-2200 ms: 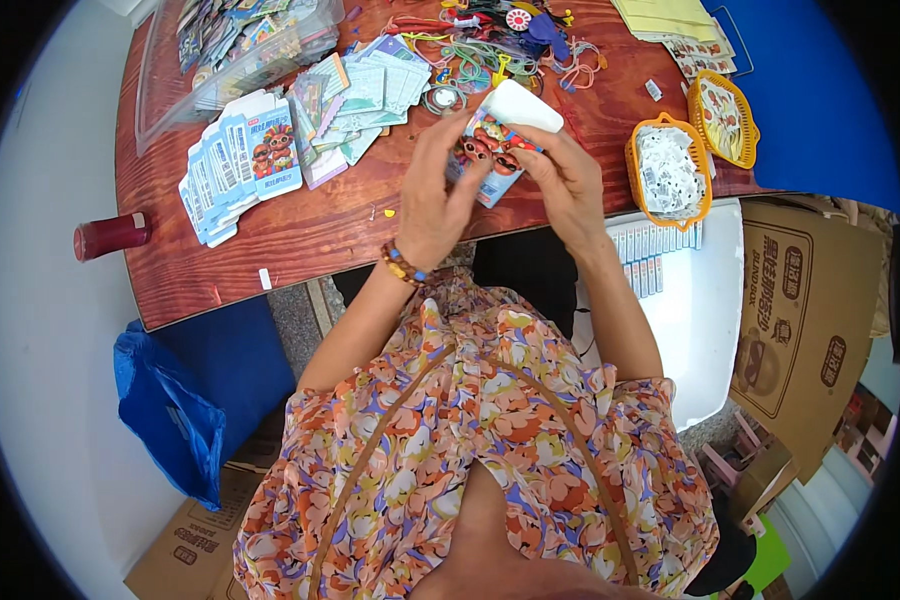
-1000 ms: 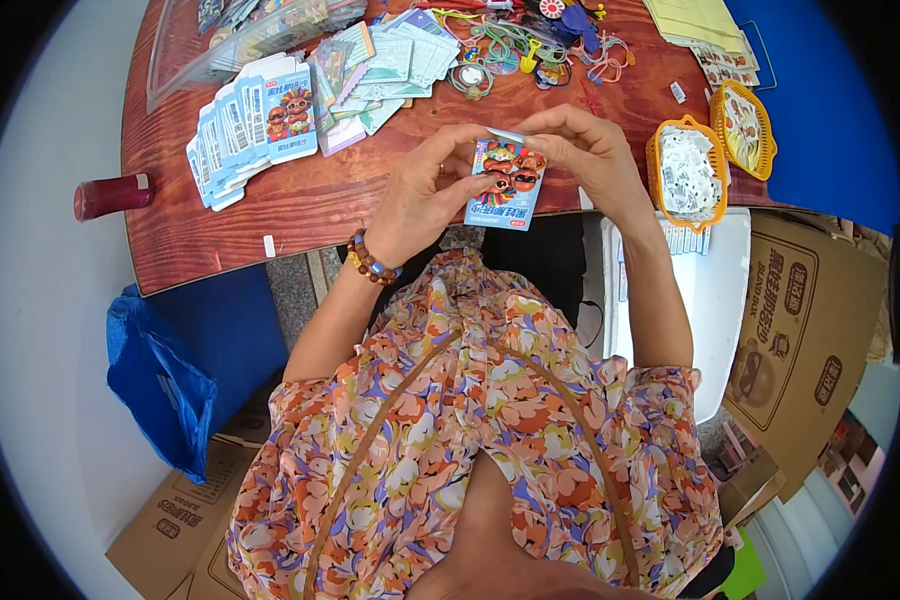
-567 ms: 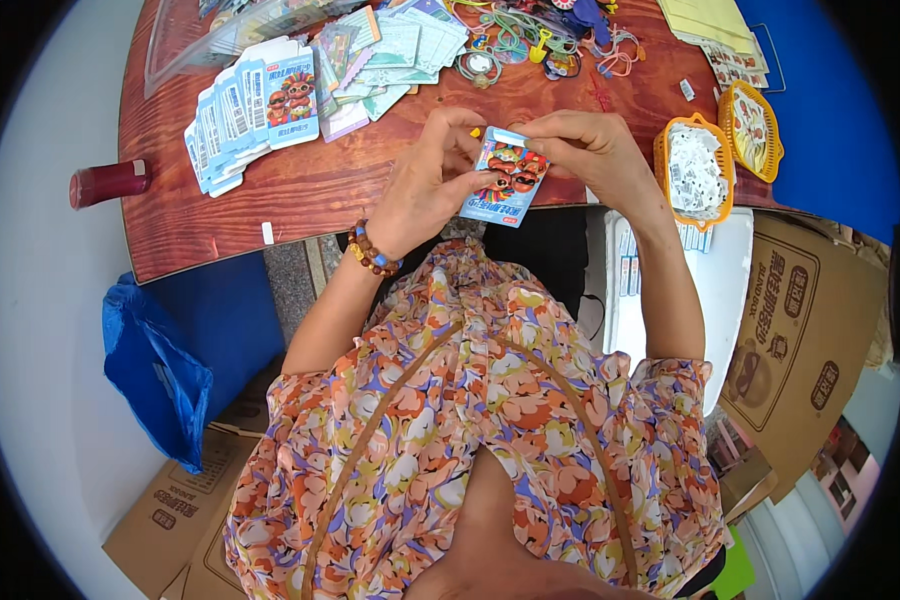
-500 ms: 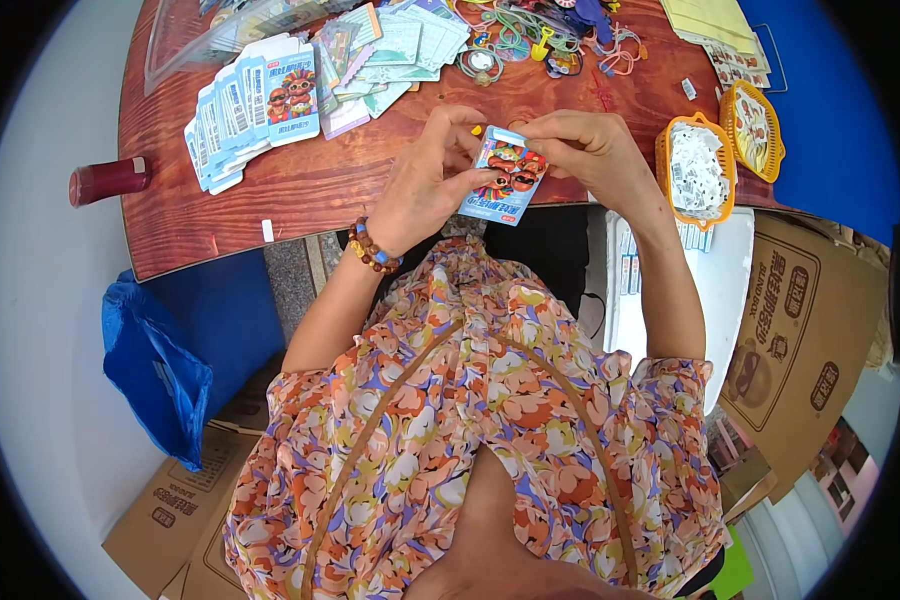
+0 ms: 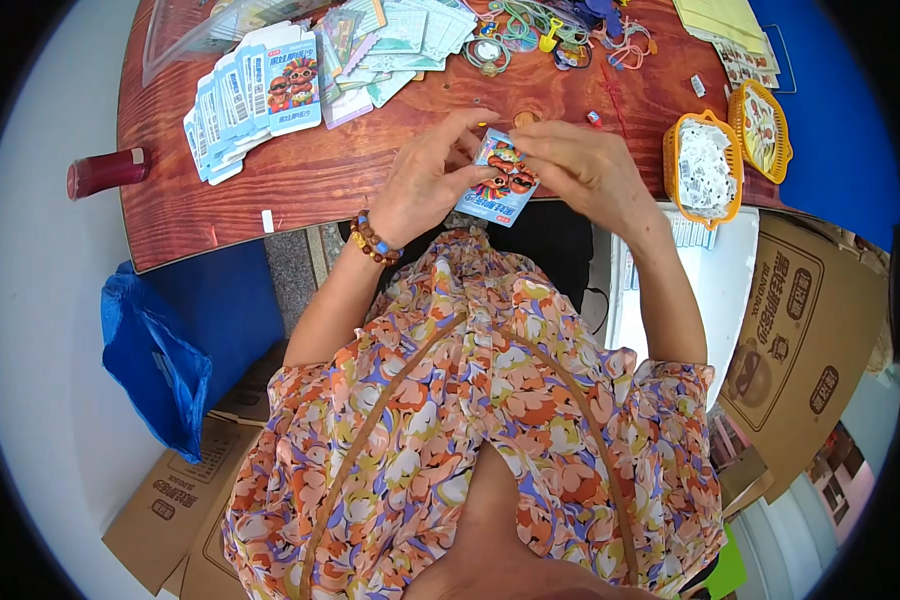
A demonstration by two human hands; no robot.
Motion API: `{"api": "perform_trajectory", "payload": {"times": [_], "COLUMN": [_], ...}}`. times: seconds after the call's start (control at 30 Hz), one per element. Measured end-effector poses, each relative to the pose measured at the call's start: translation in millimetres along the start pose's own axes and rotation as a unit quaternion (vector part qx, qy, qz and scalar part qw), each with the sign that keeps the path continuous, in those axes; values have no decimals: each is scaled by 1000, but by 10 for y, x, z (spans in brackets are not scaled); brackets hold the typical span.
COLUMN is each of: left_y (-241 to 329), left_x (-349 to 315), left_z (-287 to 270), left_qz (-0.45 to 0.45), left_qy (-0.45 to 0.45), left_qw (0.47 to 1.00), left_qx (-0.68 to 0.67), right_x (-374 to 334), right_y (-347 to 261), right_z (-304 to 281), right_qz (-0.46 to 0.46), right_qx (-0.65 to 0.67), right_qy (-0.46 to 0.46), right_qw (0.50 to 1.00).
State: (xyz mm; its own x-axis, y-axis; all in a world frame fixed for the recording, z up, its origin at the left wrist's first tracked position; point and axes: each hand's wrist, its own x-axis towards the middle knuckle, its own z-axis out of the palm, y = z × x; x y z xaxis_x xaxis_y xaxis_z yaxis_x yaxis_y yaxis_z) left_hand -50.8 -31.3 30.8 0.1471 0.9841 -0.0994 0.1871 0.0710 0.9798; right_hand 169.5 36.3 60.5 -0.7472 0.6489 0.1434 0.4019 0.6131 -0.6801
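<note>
A pile of blue cards (image 5: 255,95) lies near the left edge of the tabletop (image 5: 300,185). At the near edge, the left hand (image 5: 430,180) and the right hand (image 5: 580,170) both pinch one small blue packet (image 5: 498,190) between them. An orange basket (image 5: 705,165) sits by the right edge.

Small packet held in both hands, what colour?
Light blue packet with red-orange cartoon figures, seen in the head view.

Reddish wooden table (image 5: 300,190), pale floor (image 5: 40,330), cardboard boxes (image 5: 790,330)
</note>
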Motion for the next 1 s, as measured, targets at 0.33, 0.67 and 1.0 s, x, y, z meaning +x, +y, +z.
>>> {"api": "perform_trajectory", "payload": {"times": [0.33,0.67,1.0], "left_y": [-105,-189,-272], "left_x": [-17,-85,-166], "left_z": [79,47,-113], "left_qz": [-12,-33,-1], "left_qy": [26,0,50], "left_qw": [993,991,976], "left_qx": [-113,-127,-212], "right_x": [-177,-175,-18], "right_y": [140,151,-89], "right_z": [288,240,610], "right_qz": [185,149,193], "right_qx": [292,357,459], "right_qy": [101,58,67], "right_qw": [933,920,865]}}
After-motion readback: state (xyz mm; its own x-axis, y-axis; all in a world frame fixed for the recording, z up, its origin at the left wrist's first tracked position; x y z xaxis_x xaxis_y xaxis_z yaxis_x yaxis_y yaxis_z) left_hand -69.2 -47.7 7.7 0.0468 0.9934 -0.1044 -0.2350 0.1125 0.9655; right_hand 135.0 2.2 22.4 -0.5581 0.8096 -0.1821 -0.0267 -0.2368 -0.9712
